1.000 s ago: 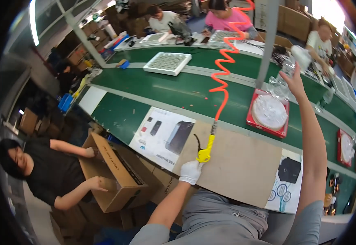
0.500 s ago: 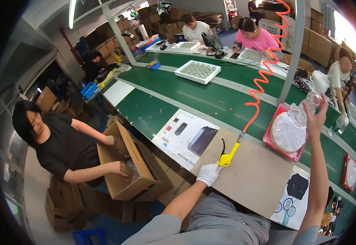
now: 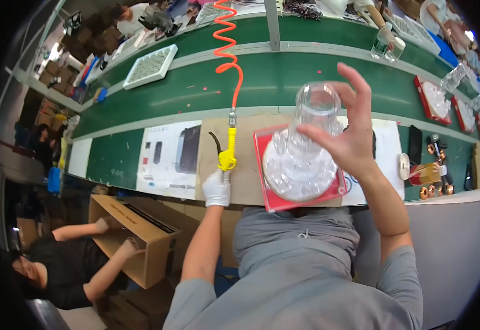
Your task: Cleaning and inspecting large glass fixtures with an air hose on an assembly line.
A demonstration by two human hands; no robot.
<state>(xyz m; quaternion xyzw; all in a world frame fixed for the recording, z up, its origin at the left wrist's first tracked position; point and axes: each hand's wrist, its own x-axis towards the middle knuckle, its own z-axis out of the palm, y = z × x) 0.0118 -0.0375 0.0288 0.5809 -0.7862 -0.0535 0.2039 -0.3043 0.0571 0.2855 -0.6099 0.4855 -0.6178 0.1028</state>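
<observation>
Head view: yellow plastic blow gun [image 3: 228, 157], clasped in white-gloved left hand [image 3: 217, 188] | clear cylinder [image 3: 318, 104], right hand [image 3: 352, 140] curved widely around it, contact unclear | red square tray [image 3: 277, 199] beneath, at near edge of brown board [image 3: 247, 184], gap beside gun.

Air gun [image 3: 227, 149] left of tray [image 3: 275, 200]

Head-worn fisheye, left of a side-by-side pair, looks steeply down from above the grey shirt [image 3: 300, 280], facing forward over the bench [image 3: 116, 151]. Left hand [image 3: 217, 188] and right hand [image 3: 355, 146] at close range, mid-view; straight edges bow toward the dark rim.
</observation>
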